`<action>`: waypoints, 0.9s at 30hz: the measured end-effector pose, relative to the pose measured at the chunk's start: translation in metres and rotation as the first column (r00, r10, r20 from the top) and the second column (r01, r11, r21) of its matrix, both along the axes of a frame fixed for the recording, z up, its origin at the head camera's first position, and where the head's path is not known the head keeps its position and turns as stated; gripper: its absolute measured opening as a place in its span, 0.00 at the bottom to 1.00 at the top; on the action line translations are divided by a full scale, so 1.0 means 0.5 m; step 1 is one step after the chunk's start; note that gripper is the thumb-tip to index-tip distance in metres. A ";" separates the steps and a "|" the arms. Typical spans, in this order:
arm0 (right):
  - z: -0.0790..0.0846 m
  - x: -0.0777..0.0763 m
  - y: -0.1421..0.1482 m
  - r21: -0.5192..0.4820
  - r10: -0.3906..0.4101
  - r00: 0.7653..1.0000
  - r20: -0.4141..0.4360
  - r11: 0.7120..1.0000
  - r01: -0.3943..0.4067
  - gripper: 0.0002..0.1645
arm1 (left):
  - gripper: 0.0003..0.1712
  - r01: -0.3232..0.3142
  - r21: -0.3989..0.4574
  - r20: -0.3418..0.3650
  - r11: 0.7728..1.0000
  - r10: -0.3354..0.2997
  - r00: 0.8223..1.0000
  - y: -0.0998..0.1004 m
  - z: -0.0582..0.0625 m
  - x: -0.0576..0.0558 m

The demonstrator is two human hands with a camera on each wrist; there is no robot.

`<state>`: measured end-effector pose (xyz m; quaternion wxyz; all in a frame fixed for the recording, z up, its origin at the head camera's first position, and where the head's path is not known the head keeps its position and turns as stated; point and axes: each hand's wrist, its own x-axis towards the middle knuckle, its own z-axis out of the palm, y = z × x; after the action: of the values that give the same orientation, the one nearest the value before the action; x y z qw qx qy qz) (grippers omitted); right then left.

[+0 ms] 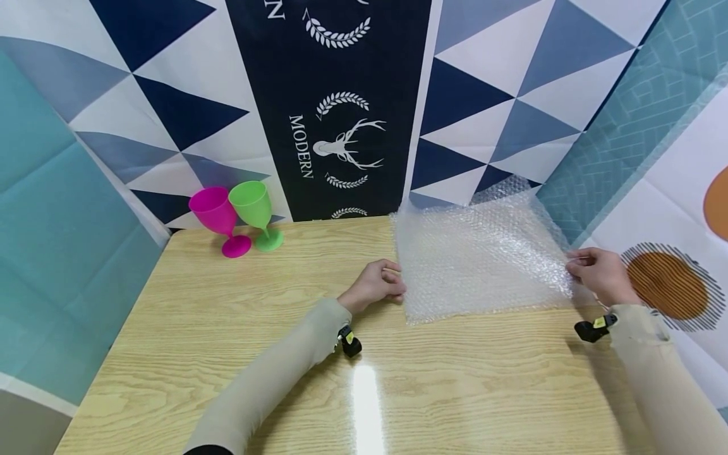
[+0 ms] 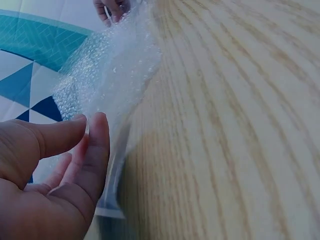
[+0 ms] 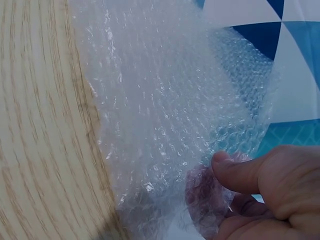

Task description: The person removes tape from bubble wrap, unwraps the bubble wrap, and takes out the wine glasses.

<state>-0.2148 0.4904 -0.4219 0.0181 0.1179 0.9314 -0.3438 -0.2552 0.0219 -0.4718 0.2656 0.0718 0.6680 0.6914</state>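
A clear sheet of bubble wrap (image 1: 478, 259) spreads over the right back part of the table, its far edge up against the patterned backdrop. At its left edge, my left hand (image 1: 376, 285) pinches the plastic between thumb and fingers; the left wrist view shows the thin edge at the fingertips of that hand (image 2: 65, 170). My right hand (image 1: 604, 274) grips the right edge. In the right wrist view its thumb presses on the near face of the bubble wrap (image 3: 150, 110), while fingers (image 3: 205, 195) show through from behind.
A magenta goblet (image 1: 215, 212) and a green goblet (image 1: 252, 205) stand side by side at the table's back left. Patterned cloth walls (image 1: 347, 114) rise behind and at both sides of the wooden table (image 1: 443, 385).
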 end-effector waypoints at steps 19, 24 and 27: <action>-0.023 -0.009 0.002 0.091 -0.037 0.999 -0.018 0.995 0.038 0.39 | 0.39 -0.051 -0.296 -0.173 0.954 -0.001 0.985 -0.007 -0.002 -0.006; -0.028 0.006 -0.025 0.121 -0.046 0.998 -0.054 0.991 0.052 0.37 | 0.42 -0.032 -0.285 -0.188 0.958 -0.023 0.982 -0.020 -0.009 -0.003; -0.026 0.017 -0.050 0.128 -0.031 0.997 -0.072 0.991 0.040 0.37 | 0.42 -0.048 -0.310 -0.243 0.950 -0.030 0.969 -0.036 -0.011 0.002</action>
<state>-0.2061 0.4654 -0.4348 -0.0281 0.1233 0.9495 -0.2870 -0.2545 0.0041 -0.4773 0.1858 0.1103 0.7973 0.5636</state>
